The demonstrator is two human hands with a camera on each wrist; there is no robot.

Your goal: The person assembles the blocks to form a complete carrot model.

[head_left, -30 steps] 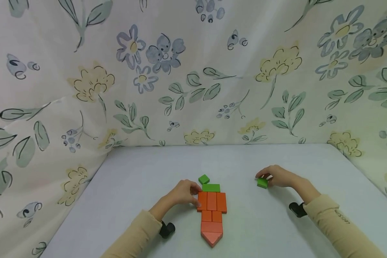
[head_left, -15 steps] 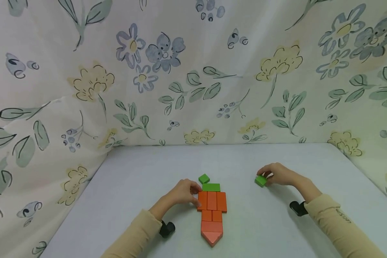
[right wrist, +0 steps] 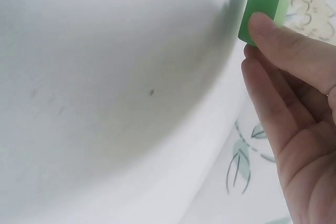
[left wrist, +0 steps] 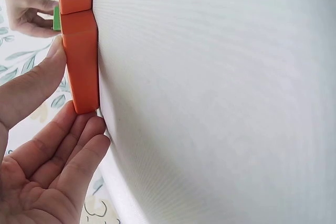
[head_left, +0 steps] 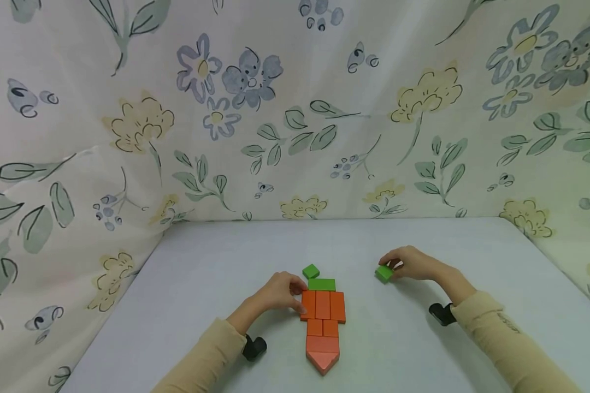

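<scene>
My left hand (head_left: pixel 277 292) holds the left side of an orange block (head_left: pixel 307 303). In the left wrist view its thumb lies against one side of that orange block (left wrist: pixel 82 72) and its fingertips touch the end. Between thumb and fingers of my right hand (head_left: pixel 411 263), off to the right, a small green block (head_left: pixel 384 274) is pinched; the right wrist view shows this green block (right wrist: pixel 262 1) close up. A green rectangular block (head_left: pixel 322 284) lies against the far end of the orange row. Beyond its left corner sits a small green block (head_left: pixel 311 271), turned at an angle.
Smaller orange blocks (head_left: pixel 322 327) and a pinkish-red pointed end (head_left: pixel 323 353) continue the laid-out shape toward the near edge. All of it lies on a white table (head_left: pixel 201 262). A floral cloth (head_left: pixel 295 164) hangs behind the table.
The right hand has moved left and slightly away with the small green block, which has turned in its fingers. My left hand stays at the orange block.
</scene>
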